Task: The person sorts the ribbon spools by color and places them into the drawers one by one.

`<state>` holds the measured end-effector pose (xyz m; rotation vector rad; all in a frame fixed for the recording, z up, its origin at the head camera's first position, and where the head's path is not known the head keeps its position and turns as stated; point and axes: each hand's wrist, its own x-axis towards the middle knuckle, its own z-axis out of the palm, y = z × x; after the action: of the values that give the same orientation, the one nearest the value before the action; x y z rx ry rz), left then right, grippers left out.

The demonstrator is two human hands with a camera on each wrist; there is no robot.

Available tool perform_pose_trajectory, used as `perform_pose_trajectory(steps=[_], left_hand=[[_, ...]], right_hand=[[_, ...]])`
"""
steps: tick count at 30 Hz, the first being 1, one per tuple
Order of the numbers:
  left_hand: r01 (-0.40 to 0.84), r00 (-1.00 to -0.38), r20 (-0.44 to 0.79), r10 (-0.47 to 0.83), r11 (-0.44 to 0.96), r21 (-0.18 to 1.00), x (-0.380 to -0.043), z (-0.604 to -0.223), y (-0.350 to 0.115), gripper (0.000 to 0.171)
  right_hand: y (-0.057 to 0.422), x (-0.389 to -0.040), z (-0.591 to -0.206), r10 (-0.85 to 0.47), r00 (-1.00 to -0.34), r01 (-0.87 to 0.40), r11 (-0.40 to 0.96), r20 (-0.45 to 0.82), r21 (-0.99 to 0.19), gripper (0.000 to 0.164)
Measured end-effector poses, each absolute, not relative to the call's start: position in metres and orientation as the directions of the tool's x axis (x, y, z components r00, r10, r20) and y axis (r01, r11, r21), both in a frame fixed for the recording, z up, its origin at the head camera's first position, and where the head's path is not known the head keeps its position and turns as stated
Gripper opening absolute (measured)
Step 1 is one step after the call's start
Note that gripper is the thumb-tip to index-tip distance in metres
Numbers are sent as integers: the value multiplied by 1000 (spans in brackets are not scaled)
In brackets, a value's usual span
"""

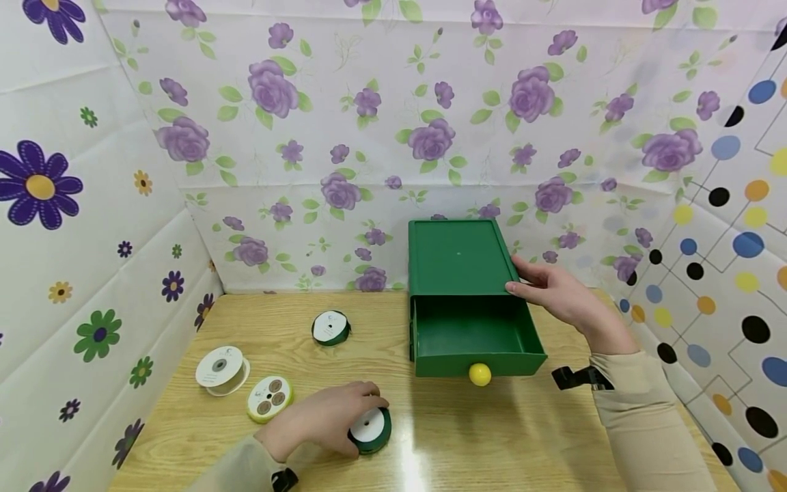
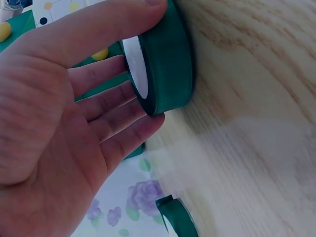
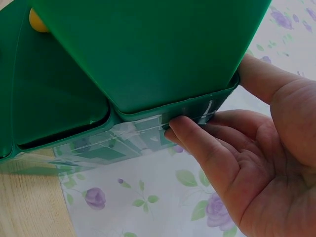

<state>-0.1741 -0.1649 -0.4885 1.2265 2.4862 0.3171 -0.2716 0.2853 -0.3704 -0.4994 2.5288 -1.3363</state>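
My left hand (image 1: 338, 418) holds a spool of dark green ribbon (image 1: 369, 432) at the table's front, thumb on one side and fingers on the other. The left wrist view shows the green ribbon's edge (image 2: 173, 59) close to the wood. My right hand (image 1: 562, 301) grips the right side of a green drawer cabinet (image 1: 458, 256), thumb at the top's front corner and fingers along the side. The top drawer (image 1: 476, 365), with a yellow ball knob (image 1: 479, 374), is pulled out. Clear tape (image 3: 133, 138) runs along the cabinet's side.
Another green ribbon spool (image 1: 330, 328) lies left of the cabinet. A yellow-edged spool (image 1: 269, 398) and a white spool (image 1: 220, 369) lie farther left on the wooden table (image 1: 295, 362). Flowered cloth (image 1: 369, 137) hangs behind; a dotted cloth (image 1: 725, 273) stands at right.
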Motion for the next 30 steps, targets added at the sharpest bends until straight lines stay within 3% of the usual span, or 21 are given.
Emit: perform_pose_trajectory(steps=[6,17,22,30], left_hand=[[714,-576,-158,802,588,381,-177,-479,-169,80],[678,-633,-25,773,570,464,-174,-424,-169,81],[748,-595,87,799,511,424,-176,-397,-168,83],[845,-486,264,833,370,386,-182,-353,-152,87]], right_hand=[[286,-272,-372,-403,-914,-186,524,-49,-831,88],[286,-270,-372,-402,-915,-198,516,-31,-833,86],[286,-270,-371,-405,-914,-195,509,-34,-839,85],[285,-270,-369,-403,-914,-186,520,-47,-834,87]])
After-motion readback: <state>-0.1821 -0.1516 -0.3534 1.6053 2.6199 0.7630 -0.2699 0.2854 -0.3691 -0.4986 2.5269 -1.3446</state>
